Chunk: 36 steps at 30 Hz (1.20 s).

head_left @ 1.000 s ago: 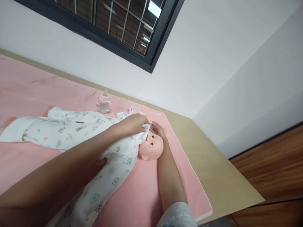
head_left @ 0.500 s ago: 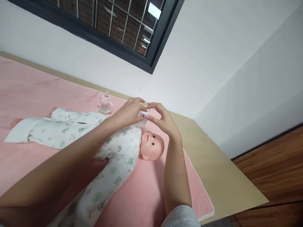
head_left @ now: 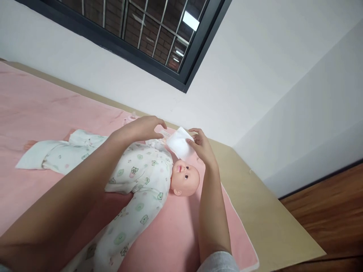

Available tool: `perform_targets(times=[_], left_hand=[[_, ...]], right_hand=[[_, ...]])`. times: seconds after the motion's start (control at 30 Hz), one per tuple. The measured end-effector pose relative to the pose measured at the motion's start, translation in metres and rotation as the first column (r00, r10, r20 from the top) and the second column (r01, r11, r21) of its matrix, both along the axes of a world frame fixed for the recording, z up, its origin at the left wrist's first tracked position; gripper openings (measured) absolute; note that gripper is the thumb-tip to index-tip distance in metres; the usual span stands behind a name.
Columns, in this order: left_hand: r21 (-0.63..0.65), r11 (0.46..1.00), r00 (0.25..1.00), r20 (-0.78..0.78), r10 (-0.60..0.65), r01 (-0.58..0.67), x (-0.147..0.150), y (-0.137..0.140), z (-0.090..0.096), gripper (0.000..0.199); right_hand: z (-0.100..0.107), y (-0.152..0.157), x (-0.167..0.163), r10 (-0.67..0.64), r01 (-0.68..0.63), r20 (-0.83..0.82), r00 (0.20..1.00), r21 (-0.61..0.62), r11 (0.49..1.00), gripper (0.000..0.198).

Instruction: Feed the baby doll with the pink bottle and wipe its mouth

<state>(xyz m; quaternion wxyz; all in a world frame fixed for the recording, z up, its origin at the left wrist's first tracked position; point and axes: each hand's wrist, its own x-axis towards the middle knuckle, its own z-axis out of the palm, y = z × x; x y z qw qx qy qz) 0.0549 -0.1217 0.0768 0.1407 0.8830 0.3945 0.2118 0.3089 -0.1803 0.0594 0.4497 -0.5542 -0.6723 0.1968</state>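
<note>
The white cloth (head_left: 180, 144), probably light, limp and best held by its edges, was just on the far side of the doll's head (head_left: 186, 180), pinched at its right by the right hand (head_left: 204, 149), while the left hand (head_left: 141, 129), grip parted, held nothing.

From my seat I see a window (head_left: 147, 34) high in the view, its dark frame (head_left: 198, 51) tilted, with pale metal bars (head_left: 161, 25) crossing it. Bricks (head_left: 163, 48) show beyond them, and a bright rectangular light (head_left: 191, 20) shows in the glass. Around the frame I get plain white wall (head_left: 249, 68), meeting another wall face at the right. Below, a pink mat (head_left: 170, 226) with a pale edge covers much of the beige table (head_left: 255, 211). I can make out just a pink bottle's top (head_left: 129, 119) near the wall, and wood-grain panelling (head_left: 329, 202) lower right.
</note>
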Motion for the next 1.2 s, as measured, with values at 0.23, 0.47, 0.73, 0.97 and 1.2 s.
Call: perform_targets(times=[0.23, 0.47, 0.73, 0.97, 1.2], left_hand=[[-0.246, 0.969, 0.997, -0.078, -0.01, -0.01, -0.033, 0.024, -0.003, 0.067], [-0.311, 0.95, 0.963, -0.257, -0.078, -0.006, -0.048, 0.021, 0.001, 0.071], [-0.317, 0.948, 0.927, -0.349, -0.135, 0.019, -0.042, 0.009, 0.011, 0.06], [-0.317, 0.948, 0.936, -0.333, -0.115, 0.004, -0.046, 0.011, 0.01, 0.056], [-0.341, 0.94, 0.936, -0.332, -0.117, -0.004, -0.044, 0.01, 0.01, 0.057]], right_hand=[[-0.026, 0.021, 0.03, -0.171, 0.172, 0.019, 0.985, -0.093, 0.981, 0.027], [-0.022, 0.059, 0.033, -0.219, 0.188, -0.13, 0.967, -0.213, 0.959, 0.02], [0.0, 0.114, 0.017, -0.045, -0.123, -0.364, 0.93, -0.426, 0.896, 0.031], [-0.02, 0.14, 0.025, -0.059, -0.115, -0.269, 0.961, -0.586, 0.802, 0.029], [-0.025, 0.143, 0.04, -0.091, -0.114, -0.299, 0.95, -0.603, 0.79, 0.027]])
